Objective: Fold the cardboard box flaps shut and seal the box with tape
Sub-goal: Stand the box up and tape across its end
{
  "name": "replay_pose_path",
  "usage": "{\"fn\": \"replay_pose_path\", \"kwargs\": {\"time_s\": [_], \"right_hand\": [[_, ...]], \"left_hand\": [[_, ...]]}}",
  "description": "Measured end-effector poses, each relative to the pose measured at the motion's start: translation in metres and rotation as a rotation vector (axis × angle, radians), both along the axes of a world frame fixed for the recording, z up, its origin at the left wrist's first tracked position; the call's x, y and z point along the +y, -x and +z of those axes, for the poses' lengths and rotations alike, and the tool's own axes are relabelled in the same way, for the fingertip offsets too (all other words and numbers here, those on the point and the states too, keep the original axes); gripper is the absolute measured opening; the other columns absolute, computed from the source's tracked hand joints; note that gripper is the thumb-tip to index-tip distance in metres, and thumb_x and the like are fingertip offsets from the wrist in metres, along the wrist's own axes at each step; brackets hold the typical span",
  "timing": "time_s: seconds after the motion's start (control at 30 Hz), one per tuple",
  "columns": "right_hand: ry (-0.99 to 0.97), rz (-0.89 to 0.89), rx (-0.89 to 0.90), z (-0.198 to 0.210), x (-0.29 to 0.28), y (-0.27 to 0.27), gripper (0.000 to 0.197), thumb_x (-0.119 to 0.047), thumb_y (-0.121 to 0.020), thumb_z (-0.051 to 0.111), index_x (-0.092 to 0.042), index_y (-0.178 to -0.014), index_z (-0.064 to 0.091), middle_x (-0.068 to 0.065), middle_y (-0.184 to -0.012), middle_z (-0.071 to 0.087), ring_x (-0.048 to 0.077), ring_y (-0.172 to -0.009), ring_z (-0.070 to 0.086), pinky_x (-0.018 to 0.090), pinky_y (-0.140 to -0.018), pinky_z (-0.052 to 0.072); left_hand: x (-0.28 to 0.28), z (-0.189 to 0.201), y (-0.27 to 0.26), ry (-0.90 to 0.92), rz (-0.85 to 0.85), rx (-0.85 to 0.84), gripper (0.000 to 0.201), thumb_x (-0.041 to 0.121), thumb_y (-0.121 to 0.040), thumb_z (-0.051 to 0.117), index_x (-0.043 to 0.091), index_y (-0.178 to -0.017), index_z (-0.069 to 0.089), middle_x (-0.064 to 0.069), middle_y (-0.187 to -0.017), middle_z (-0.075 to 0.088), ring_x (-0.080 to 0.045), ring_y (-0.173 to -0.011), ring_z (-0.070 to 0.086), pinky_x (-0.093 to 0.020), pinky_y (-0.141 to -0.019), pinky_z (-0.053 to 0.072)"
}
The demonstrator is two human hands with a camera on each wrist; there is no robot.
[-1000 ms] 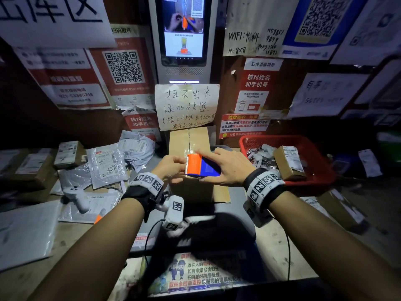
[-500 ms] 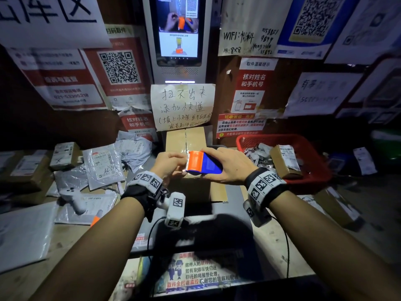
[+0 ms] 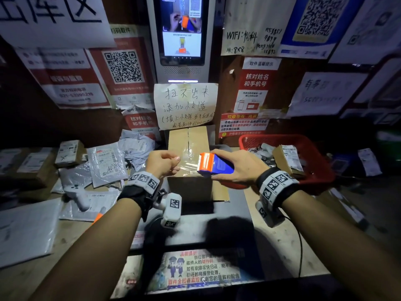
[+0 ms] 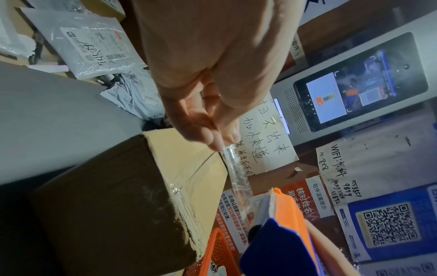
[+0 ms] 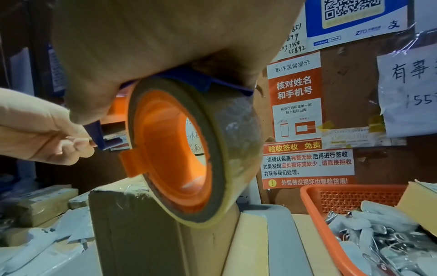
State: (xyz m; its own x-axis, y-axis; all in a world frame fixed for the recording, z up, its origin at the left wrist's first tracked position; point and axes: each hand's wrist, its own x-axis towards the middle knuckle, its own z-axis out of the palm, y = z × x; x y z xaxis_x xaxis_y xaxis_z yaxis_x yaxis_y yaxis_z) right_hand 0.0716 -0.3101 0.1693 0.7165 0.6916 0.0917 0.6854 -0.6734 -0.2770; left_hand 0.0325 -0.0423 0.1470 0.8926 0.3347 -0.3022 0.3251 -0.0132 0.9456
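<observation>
The left hand pinches the free end of a clear tape strip above the cardboard box. The right hand grips the orange and blue tape dispenser over the box's right edge. The box stands on the table beside a red basket.

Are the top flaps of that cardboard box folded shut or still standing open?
Shut. The cardboard box shows both top flaps lying flat, meeting at a centre seam, with clear tape stretched above it.

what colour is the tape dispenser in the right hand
The tape dispenser is orange at the cutter end, blue at the body; clearest in the head view.
</observation>
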Motion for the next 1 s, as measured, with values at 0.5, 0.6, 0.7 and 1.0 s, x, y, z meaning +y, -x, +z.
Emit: {"fn": "replay_pose_path", "kwargs": {"time_s": [0.5, 0.6, 0.7, 1.0], "right_hand": [[0.187, -0.105, -0.038, -0.027, -0.026, -0.015, 0.074, -0.094, -0.074, 0.031, -0.047, -0.132, 0.036, -0.008, -0.095, 0.068, 0.016, -0.081, 0.063, 0.038, -0.076, 0.055], [0.199, -0.096, -0.028, -0.024, -0.023, -0.022, 0.067, -0.087, -0.08, 0.037, -0.044, -0.131, 0.041, -0.009, -0.089, 0.067, 0.014, -0.076, 0.061, 0.031, -0.068, 0.053], [0.196, -0.08, -0.032, -0.016, -0.024, -0.03, 0.061, -0.085, -0.078, 0.045, -0.046, -0.126, 0.045, -0.015, -0.084, 0.065, 0.01, -0.073, 0.059, 0.026, -0.062, 0.045], [0.152, -0.093, 0.068, -0.021, -0.038, -0.037, 0.068, -0.078, -0.079, 0.055, -0.038, -0.135, 0.049, -0.011, -0.093, 0.063, 0.012, -0.08, 0.058, 0.026, -0.071, 0.041]], "left_hand": [[0.037, -0.045, 0.013, -0.13, 0.067, -0.042, 0.008, -0.002, -0.089, 0.064, 0.0, -0.083, 0.068, -0.014, -0.064, 0.062, -0.019, -0.052, 0.058, -0.023, -0.049, 0.051], [0.036, -0.056, 0.012, -0.134, 0.069, -0.035, 0.015, -0.002, -0.09, 0.063, 0.006, -0.078, 0.067, -0.014, -0.064, 0.062, -0.016, -0.05, 0.06, -0.021, -0.048, 0.051], [0.034, -0.067, 0.009, -0.131, 0.094, -0.021, 0.017, -0.001, -0.089, 0.065, 0.009, -0.076, 0.068, -0.014, -0.065, 0.064, -0.02, -0.055, 0.061, -0.022, -0.051, 0.051], [0.028, -0.077, -0.005, -0.149, 0.17, 0.001, 0.017, 0.002, -0.086, 0.068, 0.012, -0.073, 0.071, -0.014, -0.067, 0.067, -0.012, -0.047, 0.058, -0.021, -0.051, 0.05]]}}
